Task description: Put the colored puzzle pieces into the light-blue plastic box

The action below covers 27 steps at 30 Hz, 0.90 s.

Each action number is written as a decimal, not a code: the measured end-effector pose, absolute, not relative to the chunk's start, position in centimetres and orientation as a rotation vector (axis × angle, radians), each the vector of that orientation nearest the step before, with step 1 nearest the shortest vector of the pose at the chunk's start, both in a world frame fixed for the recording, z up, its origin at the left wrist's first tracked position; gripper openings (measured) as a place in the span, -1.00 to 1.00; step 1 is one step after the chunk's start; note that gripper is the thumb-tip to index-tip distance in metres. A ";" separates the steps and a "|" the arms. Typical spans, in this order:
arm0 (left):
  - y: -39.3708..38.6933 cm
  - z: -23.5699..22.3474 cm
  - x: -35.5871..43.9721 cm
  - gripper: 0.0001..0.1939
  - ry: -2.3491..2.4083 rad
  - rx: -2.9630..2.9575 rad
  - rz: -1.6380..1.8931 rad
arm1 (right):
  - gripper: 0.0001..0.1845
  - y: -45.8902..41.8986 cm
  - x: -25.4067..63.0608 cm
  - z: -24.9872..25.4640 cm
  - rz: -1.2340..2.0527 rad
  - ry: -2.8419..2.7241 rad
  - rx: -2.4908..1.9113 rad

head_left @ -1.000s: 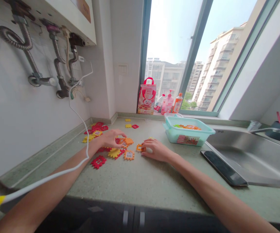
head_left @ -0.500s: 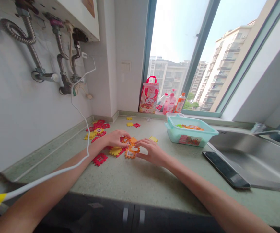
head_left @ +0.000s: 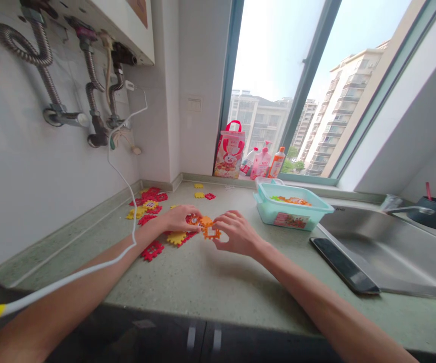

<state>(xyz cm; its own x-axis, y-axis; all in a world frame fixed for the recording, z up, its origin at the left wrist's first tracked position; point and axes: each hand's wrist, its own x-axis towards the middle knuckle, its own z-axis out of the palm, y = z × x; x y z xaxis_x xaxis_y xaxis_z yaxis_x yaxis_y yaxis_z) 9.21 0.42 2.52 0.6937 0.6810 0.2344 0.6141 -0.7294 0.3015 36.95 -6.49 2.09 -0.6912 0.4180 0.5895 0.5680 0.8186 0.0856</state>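
Observation:
Several orange interlocking toy tiles with notched edges are joined between my hands, just above the counter. My left hand pinches their left end between thumb and fingers. At the right end, my right hand grips a windowed orange tile, its fingertips partly covering the edge. Beneath and beside my left hand lie a yellow tile and a red tile. A further heap of red and yellow tiles spreads behind my left wrist.
A turquoise tub holding orange and green tiles stands right of my hands. A phone lies beside the steel sink. A white cable crosses over my left forearm. Bottles and a pink bag stand by the window.
The orange tile at my right hand, earlier low over the counter, is now lifted and tilted. My right fingers have curled more closely around it. My left hand keeps its pinch.

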 end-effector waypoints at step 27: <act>-1.4 2.6 10.8 -0.57 0.764 2.774 0.502 | -0.51 -4.9 40.2 2.0 -0.099 -2.531 -0.823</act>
